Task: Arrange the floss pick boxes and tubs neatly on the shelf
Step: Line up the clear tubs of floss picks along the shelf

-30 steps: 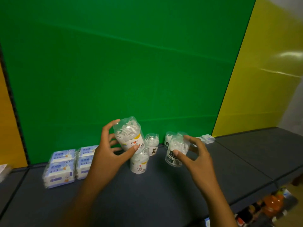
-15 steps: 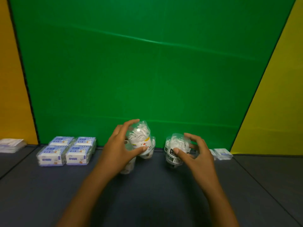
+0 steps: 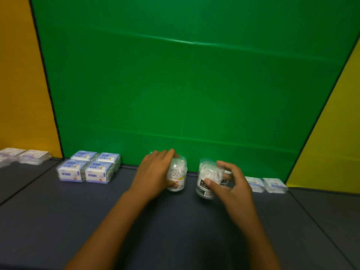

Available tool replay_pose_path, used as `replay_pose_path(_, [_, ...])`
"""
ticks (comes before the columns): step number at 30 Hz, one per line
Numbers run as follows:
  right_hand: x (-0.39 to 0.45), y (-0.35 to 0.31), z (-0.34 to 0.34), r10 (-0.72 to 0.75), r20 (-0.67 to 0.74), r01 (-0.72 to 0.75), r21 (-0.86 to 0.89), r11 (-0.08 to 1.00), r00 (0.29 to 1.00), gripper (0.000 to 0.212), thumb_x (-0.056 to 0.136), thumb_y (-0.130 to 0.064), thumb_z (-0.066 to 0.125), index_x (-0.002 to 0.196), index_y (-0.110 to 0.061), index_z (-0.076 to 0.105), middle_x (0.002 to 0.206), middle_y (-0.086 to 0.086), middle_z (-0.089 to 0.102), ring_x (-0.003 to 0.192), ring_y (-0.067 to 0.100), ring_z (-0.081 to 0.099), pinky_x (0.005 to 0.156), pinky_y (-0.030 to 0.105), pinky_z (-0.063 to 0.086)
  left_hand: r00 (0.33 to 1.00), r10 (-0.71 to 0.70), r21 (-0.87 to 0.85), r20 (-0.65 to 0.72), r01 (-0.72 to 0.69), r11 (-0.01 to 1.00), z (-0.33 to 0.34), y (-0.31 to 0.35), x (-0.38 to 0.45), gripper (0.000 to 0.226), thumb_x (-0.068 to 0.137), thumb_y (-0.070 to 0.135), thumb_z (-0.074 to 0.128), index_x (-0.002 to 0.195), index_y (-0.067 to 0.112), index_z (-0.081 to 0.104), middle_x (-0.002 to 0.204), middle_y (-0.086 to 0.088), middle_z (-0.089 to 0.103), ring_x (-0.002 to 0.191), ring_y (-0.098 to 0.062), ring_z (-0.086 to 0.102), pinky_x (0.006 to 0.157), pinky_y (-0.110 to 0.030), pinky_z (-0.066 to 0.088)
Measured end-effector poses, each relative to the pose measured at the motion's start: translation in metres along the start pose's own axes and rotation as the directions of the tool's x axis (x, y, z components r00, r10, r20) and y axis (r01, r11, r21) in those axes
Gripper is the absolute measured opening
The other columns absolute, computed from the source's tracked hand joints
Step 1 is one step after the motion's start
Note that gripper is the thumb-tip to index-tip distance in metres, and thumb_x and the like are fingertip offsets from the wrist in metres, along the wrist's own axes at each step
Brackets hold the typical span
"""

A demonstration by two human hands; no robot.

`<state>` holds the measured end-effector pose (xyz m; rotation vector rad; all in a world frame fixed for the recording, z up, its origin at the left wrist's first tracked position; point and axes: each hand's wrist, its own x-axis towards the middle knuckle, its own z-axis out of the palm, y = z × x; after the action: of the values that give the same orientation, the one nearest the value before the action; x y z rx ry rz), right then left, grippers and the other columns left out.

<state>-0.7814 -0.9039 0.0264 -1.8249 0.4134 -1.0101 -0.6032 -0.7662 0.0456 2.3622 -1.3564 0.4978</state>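
Both hands forward: left (image 3: 155, 174) grips tub (image 3: 177, 176), right (image 3: 231, 184) grips black-label tub (image 3: 207, 180).

We see a dark grey shelf (image 3: 58, 221) filling the lower frame. At left sit four blue-and-white floss pick boxes (image 3: 88, 168); flat clear packs (image 3: 23, 155) at far left; two clear tubs (image 3: 177, 176) in the centre; two small flat packs (image 3: 266, 184) at right.

The two round clear plastic tubs (image 3: 178, 173) (image 3: 207, 179) look glossy, with printed paper labels. The four blue-and-white boxes (image 3: 87, 169) wear shiny clear film wrap. The dark grey shelf surface (image 3: 78, 221) looks matt and smooth. The green backdrop (image 3: 194, 84) looks like creased matt sheet.
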Motion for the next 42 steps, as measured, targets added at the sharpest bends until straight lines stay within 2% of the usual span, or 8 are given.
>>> replay_pose_path(11, [0.014,0.008,-0.004,0.002,-0.022,-0.003,-0.061,0.998,1.000,0.051,0.075,-0.016,0.083,0.116,-0.033,0.060,0.122,-0.007,0.059,0.107,0.009,0.060,0.078,0.021,0.056,0.993,0.027,0.131,0.118,-0.043,0.990,0.018,0.009,0.009,0.080,0.064,0.043,0.083,0.127,0.019,0.041,0.126,-0.003,0.048,0.111,-0.024,0.053,0.093,-0.033,0.039])
replay_pose_path(14, [0.017,0.006,-0.003,0.000,-0.036,-0.002,-0.061,0.998,0.999,0.050,0.074,-0.016,0.084,0.117,-0.032,0.061,0.121,-0.007,0.059,0.104,0.003,0.060,0.075,0.015,0.053,0.991,0.031,0.167,0.129,-0.053,0.984,0.025,0.013,0.006,0.070,0.069,0.027,0.080,0.126,0.017,0.041,0.126,-0.005,0.047,0.109,-0.026,0.053,0.092,-0.033,0.039])
replay_pose_path(17, [0.018,0.008,-0.009,0.004,-0.046,-0.008,-0.085,0.996,0.999,0.051,0.074,-0.020,0.084,0.117,-0.035,0.060,0.120,-0.009,0.059,0.101,0.002,0.062,0.078,0.020,0.055,0.992,0.023,0.173,0.121,-0.044,0.984,0.030,0.014,0.006,0.066,0.069,0.012,0.077,0.125,0.017,0.041,0.125,-0.007,0.047,0.109,-0.025,0.052,0.091,-0.032,0.040])
replay_pose_path(20, [0.019,0.012,-0.019,0.007,-0.084,-0.017,-0.119,0.993,0.996,0.051,0.074,-0.025,0.084,0.116,-0.041,0.060,0.118,-0.010,0.061,0.100,0.012,0.064,0.081,0.030,0.057,0.991,0.038,0.100,0.131,-0.051,0.994,0.031,0.012,0.008,0.069,0.072,0.027,0.078,0.128,0.020,0.039,0.127,-0.005,0.044,0.112,-0.023,0.050,0.093,-0.032,0.040])
replay_pose_path(24, [0.022,0.012,-0.034,0.005,-0.128,-0.024,-0.151,0.988,0.992,0.050,0.075,-0.024,0.083,0.117,-0.038,0.060,0.116,-0.014,0.060,0.090,-0.001,0.063,0.073,0.017,0.053,0.996,0.059,-0.022,0.068,-0.058,0.998,0.022,0.018,0.012,0.068,0.078,0.055,0.066,0.132,0.024,0.039,0.129,-0.001,0.044,0.112,-0.022,0.049,0.092,-0.032,0.042])
replay_pose_path(28, [0.031,0.018,-0.049,-0.014,-0.140,-0.012,-0.180,0.984,0.990,0.050,0.075,-0.021,0.083,0.118,-0.035,0.060,0.119,-0.013,0.059,0.097,-0.005,0.059,0.074,0.015,0.052,0.997,0.080,-0.029,0.000,-0.080,0.996,0.018,0.033,0.019,0.054,0.087,0.056,0.055,0.129,0.025,0.044,0.126,0.002,0.049,0.111,-0.019,0.051,0.090,-0.032,0.043])
replay_pose_path(33, [0.042,0.031,-0.071,-0.020,-0.105,-0.006,-0.243,0.970,0.994,0.051,0.075,-0.019,0.084,0.118,-0.029,0.059,0.119,-0.013,0.060,0.099,-0.010,0.057,0.071,0.008,0.049,0.996,0.082,0.026,0.017,-0.083,0.996,0.023,0.054,0.029,0.053,0.089,0.056,0.048,0.132,0.024,0.044,0.126,0.001,0.052,0.115,-0.020,0.050,0.096,-0.034,0.040])
replay_pose_path(42, [0.060,0.068,-0.083,0.066,0.153,-0.017,-0.304,0.953,0.986,0.049,0.074,-0.010,0.083,0.113,-0.027,0.058,0.119,-0.009,0.060,0.097,-0.004,0.060,0.076,0.012,0.053,1.000,-0.027,0.054,0.000,0.027,0.998,0.036,0.084,0.031,0.046,0.090,0.048,0.051,0.129,0.024,0.048,0.122,0.000,0.054,0.113,-0.020,0.051,0.091,-0.033,0.043])
